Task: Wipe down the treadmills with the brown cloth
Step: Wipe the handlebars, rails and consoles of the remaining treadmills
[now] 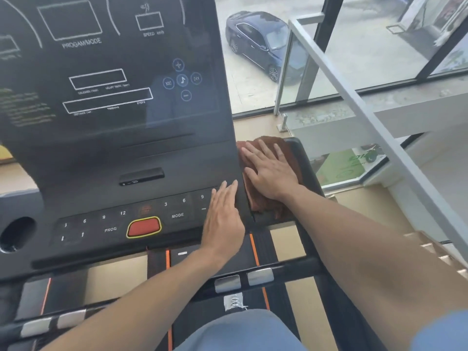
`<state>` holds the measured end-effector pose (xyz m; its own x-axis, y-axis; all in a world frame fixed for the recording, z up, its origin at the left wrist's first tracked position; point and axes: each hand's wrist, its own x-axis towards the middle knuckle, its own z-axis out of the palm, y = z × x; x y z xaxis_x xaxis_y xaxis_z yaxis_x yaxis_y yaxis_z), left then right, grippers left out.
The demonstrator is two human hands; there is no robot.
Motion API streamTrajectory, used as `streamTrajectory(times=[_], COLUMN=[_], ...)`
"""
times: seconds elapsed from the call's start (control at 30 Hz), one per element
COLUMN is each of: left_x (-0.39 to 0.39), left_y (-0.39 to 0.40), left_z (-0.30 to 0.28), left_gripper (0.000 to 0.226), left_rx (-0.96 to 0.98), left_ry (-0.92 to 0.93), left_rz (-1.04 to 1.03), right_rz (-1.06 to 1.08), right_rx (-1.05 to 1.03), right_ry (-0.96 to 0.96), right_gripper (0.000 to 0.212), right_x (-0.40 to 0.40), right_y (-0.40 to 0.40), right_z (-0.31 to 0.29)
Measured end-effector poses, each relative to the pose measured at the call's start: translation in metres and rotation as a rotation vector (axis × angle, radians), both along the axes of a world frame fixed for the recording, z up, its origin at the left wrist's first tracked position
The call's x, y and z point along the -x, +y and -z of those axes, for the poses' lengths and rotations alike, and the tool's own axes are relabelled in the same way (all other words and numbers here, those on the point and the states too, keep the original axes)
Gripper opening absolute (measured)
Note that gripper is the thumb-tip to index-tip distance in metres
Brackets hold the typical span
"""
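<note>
The treadmill console (114, 153) fills the left and middle, black with a dark display and a row of keys around a red stop button (143, 227). The brown cloth (263, 206) lies folded on the console's right-hand tray. My right hand (268, 171) presses flat on the cloth with straight, spread fingers. My left hand (224, 219) rests flat on the right end of the key panel, fingers straight, just left of the cloth and not touching it.
A cross handlebar with silver pulse pads (243, 281) runs below my forearms. The treadmill belt (207, 315) with orange stripes lies beneath, my shoe on it. A cup-holder hole (16, 234) sits at the console's left. A grey railing (379, 127) and windows stand to the right.
</note>
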<state>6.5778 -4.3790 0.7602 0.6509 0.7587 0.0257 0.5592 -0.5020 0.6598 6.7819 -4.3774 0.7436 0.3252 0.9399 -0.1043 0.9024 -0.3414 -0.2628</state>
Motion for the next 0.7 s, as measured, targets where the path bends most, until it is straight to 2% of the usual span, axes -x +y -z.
streamTrajectory(times=[0.17,0.3,0.5,0.63,0.7], left_x=[0.009,0.007,-0.009,-0.020,-0.032], left_y=[-0.053,-0.089,-0.130,-0.135,-0.120], left_z=[0.004,0.012,0.018,0.014,0.009], left_gripper=[0.069,0.070,0.073,0.083,0.078], left_rx=[0.003,0.004,0.036,0.008,0.024], left_ry=[-0.001,0.024,0.021,-0.009,-0.032], left_rz=[0.026,0.055,0.082,0.211,0.209], right_rz=[0.000,0.054,0.299,0.564,0.679], right_rx=[-0.017,0.006,0.112,0.138,0.175], right_ry=[0.029,-0.030,-0.094,0.049,0.137], right_gripper=[0.059,0.057,0.063,0.075,0.082], right_x=[0.030,0.047,0.062,0.064,0.053], right_y=[-0.061,-0.114,-0.175,-0.198,-0.198], right_z=[0.000,0.003,0.005,-0.004,-0.010])
